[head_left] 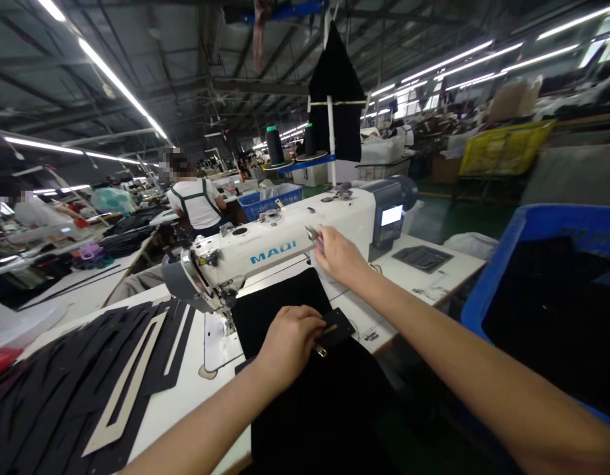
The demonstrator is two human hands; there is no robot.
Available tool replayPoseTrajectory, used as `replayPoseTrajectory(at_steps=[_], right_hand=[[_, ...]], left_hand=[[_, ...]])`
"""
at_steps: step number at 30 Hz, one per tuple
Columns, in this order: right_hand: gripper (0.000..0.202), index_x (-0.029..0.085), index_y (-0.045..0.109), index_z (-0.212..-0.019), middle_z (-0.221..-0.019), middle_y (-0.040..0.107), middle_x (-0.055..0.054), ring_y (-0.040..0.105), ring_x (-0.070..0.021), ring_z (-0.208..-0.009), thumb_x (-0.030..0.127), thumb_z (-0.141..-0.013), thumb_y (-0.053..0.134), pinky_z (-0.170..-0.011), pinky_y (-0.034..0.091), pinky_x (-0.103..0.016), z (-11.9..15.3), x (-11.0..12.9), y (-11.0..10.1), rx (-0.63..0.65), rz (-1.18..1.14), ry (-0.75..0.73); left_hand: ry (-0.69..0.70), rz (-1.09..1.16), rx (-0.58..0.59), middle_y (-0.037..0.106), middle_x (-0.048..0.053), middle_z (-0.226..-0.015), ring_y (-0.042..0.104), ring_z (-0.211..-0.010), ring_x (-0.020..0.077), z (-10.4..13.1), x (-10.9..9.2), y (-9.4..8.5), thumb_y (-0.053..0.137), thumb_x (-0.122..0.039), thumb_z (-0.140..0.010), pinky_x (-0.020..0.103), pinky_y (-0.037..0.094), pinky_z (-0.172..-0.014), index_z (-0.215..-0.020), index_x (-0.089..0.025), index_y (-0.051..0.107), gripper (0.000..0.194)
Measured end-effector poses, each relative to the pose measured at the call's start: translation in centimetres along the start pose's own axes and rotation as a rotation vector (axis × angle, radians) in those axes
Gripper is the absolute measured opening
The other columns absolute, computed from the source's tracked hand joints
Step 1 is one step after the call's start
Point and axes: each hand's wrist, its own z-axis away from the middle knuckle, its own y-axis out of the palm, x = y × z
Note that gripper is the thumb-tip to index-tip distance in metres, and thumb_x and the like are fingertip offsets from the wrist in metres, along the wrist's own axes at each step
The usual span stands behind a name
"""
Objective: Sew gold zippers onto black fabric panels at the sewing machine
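A black fabric piece [285, 290] lies over the front of the sewing machine table and hangs down towards me. My left hand [293, 340] is closed on it, fingers bent over a smaller black patch [341, 328]. A metal zipper pull [320, 351] pokes out just below those fingers. Raised beside the machine's white arm, my right hand [338, 256] is closed around small metal thread snips [312, 233], tips pointing left; most of the handle is hidden. Left of the fabric stands the head of the sewing machine [285, 244], its needle area partly hidden.
Black cut pieces [62, 369] cover the table's left side, with a beige slotted template [121, 389] on top. A blue bin [483, 290] holding black fabric stands at right. Thread cones [274, 145] rise behind the machine. A person [196, 198] works farther back.
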Motion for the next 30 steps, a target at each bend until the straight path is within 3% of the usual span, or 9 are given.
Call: replayPoseTrajectory(at_steps=[3,6,9,15,20,24,30], right_hand=[[0.02,0.01,0.048,-0.1,-0.077,0.062,-0.011,0.06,-0.0241,-0.067,0.012,-0.084,0.036,-0.059,0.044,-0.03,3.0,-0.8,-0.8,0.028,0.036,0.115],[0.022,0.013,0.048,-0.1,-0.076,0.064,-0.01,0.062,-0.0238,-0.065,0.017,-0.087,0.03,-0.056,0.043,-0.029,7.2,-2.2,-2.1,-0.06,-0.043,0.245],[0.021,0.016,0.048,-0.097,-0.078,0.065,-0.009,0.063,-0.0238,-0.067,0.024,-0.089,0.03,-0.056,0.043,-0.029,11.3,-3.3,-3.7,-0.119,-0.205,0.326],[0.019,0.018,0.047,-0.097,-0.078,0.064,-0.007,0.063,-0.0215,-0.069,0.027,-0.09,0.031,-0.059,0.046,-0.03,16.6,-2.9,-4.6,0.022,-0.446,0.328],[0.021,0.018,0.049,-0.097,-0.079,0.064,-0.006,0.063,-0.0206,-0.069,0.025,-0.093,0.029,-0.061,0.047,-0.03,18.2,-0.6,-3.0,0.13,-0.415,0.239],[0.028,0.017,0.052,-0.094,-0.085,0.065,-0.007,0.063,-0.0204,-0.073,0.032,-0.096,0.028,-0.062,0.046,-0.029,17.7,0.5,-2.3,0.066,-0.276,0.166],[0.034,0.017,0.049,-0.079,-0.059,0.059,-0.002,0.058,-0.0178,-0.049,0.036,-0.097,0.027,-0.043,0.031,-0.026,17.0,0.9,-1.7,0.078,0.076,0.171]], left_hand=[[-0.017,0.032,0.07,0.066,0.002,-0.092,0.061,-0.086,0.0177,-2.9,-0.1,1.2,0.061,-0.011,-0.079,0.033,0.046,-0.079,-0.091,-0.019,0.065,0.015],[-0.057,0.08,0.168,0.063,0.002,-0.094,0.059,-0.09,0.0208,-4.8,0.1,2.4,0.072,-0.019,-0.071,0.035,0.044,-0.081,-0.09,-0.02,0.065,0.02],[-0.121,0.146,0.253,0.061,0.001,-0.086,0.058,-0.086,0.0212,-5.6,0.6,3.6,0.077,-0.018,-0.064,0.033,0.044,-0.078,-0.076,-0.019,0.065,0.017],[-0.179,0.318,0.281,0.056,-0.002,-0.074,0.054,-0.077,0.0165,-5.7,1.7,4.6,0.07,-0.009,-0.068,0.028,0.042,-0.074,-0.063,-0.016,0.059,0.014],[-0.309,0.534,0.213,0.054,-0.003,-0.066,0.051,-0.064,0.0119,-5.1,2.3,4.8,0.06,-0.011,-0.076,0.023,0.04,-0.063,-0.069,-0.014,0.054,0.01],[-0.397,0.721,0.141,0.053,-0.004,-0.063,0.049,-0.057,0.0092,-4.6,2.5,5.2,0.058,-0.013,-0.077,0.021,0.039,-0.057,-0.071,-0.014,0.051,0.01],[-0.445,0.971,0.068,0.054,-0.004,-0.064,0.051,-0.058,0.0077,-4.5,2.4,5.6,0.068,-0.022,-0.071,0.021,0.039,-0.059,-0.075,-0.014,0.05,0.02]])
